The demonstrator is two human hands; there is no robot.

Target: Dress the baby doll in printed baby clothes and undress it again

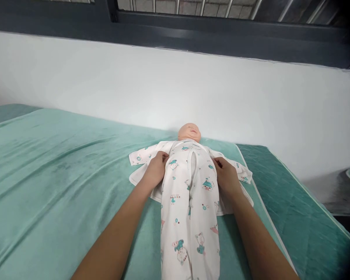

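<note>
A baby doll [189,132] lies on its back, its head near the wall. White printed baby pants [177,217] cover its body lengthwise, waist toward the chin and legs toward me, with a slit open at the crotch. Under them a matching baby top [142,155] is spread with both sleeves out. My left hand [159,165] is closed at the left edge of the pants, fingertips pinching the cloth. On the opposite edge my right hand [225,171] pinches the pants in the same way. The doll's arms and legs are hidden under the cloth.
A light green blanket [61,186] with soft creases covers the bed. Along the right runs a darker green quilted mat [297,198]. Behind the doll's head rises a white wall [163,85], below a dark window frame [177,35] with metal bars.
</note>
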